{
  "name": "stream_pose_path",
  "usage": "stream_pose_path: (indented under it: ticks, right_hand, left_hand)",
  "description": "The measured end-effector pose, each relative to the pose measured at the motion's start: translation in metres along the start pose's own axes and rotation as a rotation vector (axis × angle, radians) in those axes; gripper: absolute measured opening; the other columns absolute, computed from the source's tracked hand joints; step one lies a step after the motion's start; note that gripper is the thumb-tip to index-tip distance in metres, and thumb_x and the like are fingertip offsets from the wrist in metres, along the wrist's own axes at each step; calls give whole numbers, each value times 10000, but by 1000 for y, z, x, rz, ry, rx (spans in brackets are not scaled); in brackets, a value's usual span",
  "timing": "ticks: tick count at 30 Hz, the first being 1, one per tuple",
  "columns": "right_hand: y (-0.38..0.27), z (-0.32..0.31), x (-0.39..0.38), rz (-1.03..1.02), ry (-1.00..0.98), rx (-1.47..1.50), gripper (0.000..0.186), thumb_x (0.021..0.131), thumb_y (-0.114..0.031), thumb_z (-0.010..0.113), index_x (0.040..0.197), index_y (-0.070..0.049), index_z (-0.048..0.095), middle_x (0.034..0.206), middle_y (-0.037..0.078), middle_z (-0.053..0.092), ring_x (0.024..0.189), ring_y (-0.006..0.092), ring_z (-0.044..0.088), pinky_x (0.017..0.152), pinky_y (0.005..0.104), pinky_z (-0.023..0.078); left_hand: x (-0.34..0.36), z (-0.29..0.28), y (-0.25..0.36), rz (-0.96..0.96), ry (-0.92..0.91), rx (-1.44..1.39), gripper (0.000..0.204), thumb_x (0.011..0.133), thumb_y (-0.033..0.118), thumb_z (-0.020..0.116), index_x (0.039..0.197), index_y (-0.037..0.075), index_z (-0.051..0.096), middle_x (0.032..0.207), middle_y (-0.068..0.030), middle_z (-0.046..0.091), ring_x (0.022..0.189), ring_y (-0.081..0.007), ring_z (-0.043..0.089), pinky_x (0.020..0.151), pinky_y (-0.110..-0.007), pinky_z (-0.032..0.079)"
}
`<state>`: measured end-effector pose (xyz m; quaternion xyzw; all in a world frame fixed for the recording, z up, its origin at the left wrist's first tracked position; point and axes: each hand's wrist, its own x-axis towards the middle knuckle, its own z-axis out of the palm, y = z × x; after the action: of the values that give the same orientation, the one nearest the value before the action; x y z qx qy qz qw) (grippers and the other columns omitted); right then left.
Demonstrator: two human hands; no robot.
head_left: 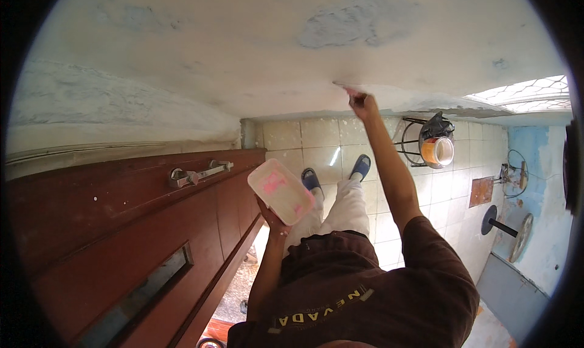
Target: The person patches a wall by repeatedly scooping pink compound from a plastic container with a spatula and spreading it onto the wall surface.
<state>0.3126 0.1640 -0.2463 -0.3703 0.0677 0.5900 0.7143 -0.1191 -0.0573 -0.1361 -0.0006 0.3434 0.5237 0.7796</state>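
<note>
My left hand (273, 218) is closed around the side and underside of a shallow white plastic tub (286, 197) with rounded corners. Smears of pink putty (272, 181) lie inside the tub, which is tilted toward the wall. With my right arm stretched out, my right hand (364, 107) grips a putty knife (342, 85). Its thin blade meets or nearly meets the pale plastered wall (255, 50); exact contact cannot be made out. Above the blade, a rough grey patch (340, 26) marks the wall.
A red-brown door (134, 202) with a metal handle (198, 174) stands close on my left. To the right, a black-framed stool (413, 142) carries a tub (438, 151) and a black bag (436, 127). Farther right are a round-ended stand (504, 227) and a patterned window grille (529, 94).
</note>
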Motion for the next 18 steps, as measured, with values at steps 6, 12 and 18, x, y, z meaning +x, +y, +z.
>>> stream_pose_path:
  ticks: [6, 12, 18]
  right_hand:
    - [-1, 77, -83, -97, -34, 45, 235, 964, -67, 504, 1163, 52, 543, 1167, 133, 606, 1024, 262, 611, 892, 388, 523]
    - [43, -5, -70, -45, 366, -190, 229, 996, -130, 542, 1225, -129, 553, 1169, 69, 610, 1037, 229, 610, 888, 377, 538]
    - [34, -14, 12, -223, 368, -57, 298, 998, -139, 546, 1296, -161, 536, 1125, 47, 669, 954, 227, 653, 797, 418, 563]
  left_hand:
    - [-9, -1, 1, 45, 79, -123, 623, 982, 608, 457, 1457, 206, 452, 1377, -35, 569, 1273, -288, 564, 1038, -546, 493]
    - [-20, 32, -2, 247, 41, 233, 629, 992, 616, 427, 1462, 198, 439, 1379, -38, 550, 1276, -262, 553, 1051, -513, 484]
    - [-5, -11, -9, -31, -12, 10, 700, 958, 657, 462, 1498, 215, 403, 1424, -36, 536, 1317, -288, 527, 1071, -567, 462]
